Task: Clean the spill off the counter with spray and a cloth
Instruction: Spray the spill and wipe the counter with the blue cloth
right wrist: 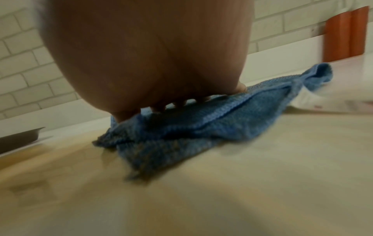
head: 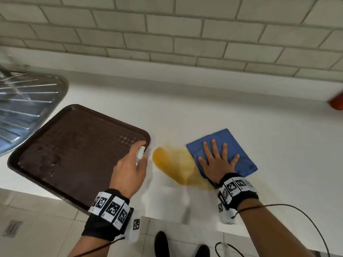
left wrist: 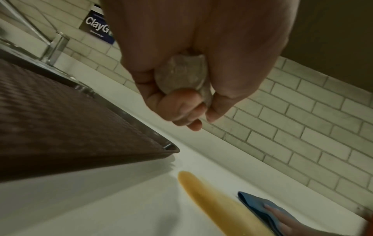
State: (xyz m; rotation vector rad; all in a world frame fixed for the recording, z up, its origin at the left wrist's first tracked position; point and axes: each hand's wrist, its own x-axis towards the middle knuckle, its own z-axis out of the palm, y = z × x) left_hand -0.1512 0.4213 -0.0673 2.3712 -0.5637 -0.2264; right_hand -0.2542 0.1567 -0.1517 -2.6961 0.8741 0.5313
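An orange-yellow spill (head: 173, 163) (left wrist: 218, 202) lies on the white counter (head: 204, 112) between my two hands. My left hand (head: 130, 167) (left wrist: 187, 99) grips a small clear spray bottle (head: 140, 153) (left wrist: 181, 75), index finger on its white top, just left of the spill over the tray's corner. My right hand (head: 218, 160) (right wrist: 161, 102) presses flat, fingers spread, on a folded blue cloth (head: 228, 145) (right wrist: 201, 124) (left wrist: 256, 202) at the spill's right edge. The cloth's near corner sits in the liquid.
A brown plastic tray (head: 74, 145) (left wrist: 60, 119) sits left of the spill, overhanging the counter's front edge. A steel sink drainer (head: 22, 108) is at far left, a tiled wall (head: 167, 30) behind, an orange object (head: 336, 104) at far right.
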